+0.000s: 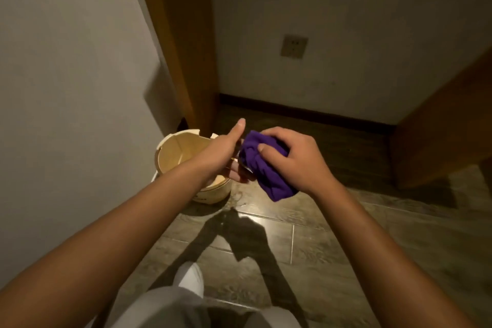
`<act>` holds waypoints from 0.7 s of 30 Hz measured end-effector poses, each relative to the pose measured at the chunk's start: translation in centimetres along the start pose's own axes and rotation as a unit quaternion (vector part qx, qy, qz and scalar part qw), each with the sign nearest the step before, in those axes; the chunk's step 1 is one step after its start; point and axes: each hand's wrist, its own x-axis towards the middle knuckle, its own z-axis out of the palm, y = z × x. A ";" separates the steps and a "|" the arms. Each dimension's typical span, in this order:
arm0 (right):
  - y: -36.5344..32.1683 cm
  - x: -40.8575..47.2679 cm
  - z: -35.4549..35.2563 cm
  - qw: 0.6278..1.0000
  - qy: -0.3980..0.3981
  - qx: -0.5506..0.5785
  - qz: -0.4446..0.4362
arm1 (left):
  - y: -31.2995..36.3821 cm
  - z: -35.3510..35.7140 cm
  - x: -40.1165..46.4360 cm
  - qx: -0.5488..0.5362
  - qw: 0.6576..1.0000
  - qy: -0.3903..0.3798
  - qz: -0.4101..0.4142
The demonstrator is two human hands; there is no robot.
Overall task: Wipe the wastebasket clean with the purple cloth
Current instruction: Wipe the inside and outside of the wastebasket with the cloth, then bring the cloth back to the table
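I hold the bunched purple cloth [262, 165] clenched in my right hand [295, 160], left hand [226, 153] apparently pinching its edge, above the floor-standing wastebasket [186, 165]; next, lower cloth to rim.

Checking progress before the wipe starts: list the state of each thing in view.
Cloth: bunched, held above the floor, off the wastebasket.
Wastebasket: upright on the floor, open, looks empty.
Right hand: closed on the cloth.
Left hand: open, thumb raised, fingers at the cloth.
Socket: nothing plugged in.
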 end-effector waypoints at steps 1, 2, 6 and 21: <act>-2.4 -0.5 -1.8 0.999 -0.005 -0.021 -0.029 | 2.2 0.5 -2.0 -0.047 0.999 -0.020 -0.007; -4.8 -0.8 -3.7 0.998 -0.007 -0.036 -0.053 | 4.3 0.7 -3.9 -0.076 0.996 -0.033 -0.011; -13.0 -1.8 -10.6 0.987 -0.007 -0.080 -0.136 | 11.5 1.6 -11.0 -0.175 0.982 -0.067 -0.007; -31.5 5.5 -26.0 0.766 -0.004 0.603 0.223 | 37.3 -2.3 -22.6 -0.222 0.956 0.014 0.190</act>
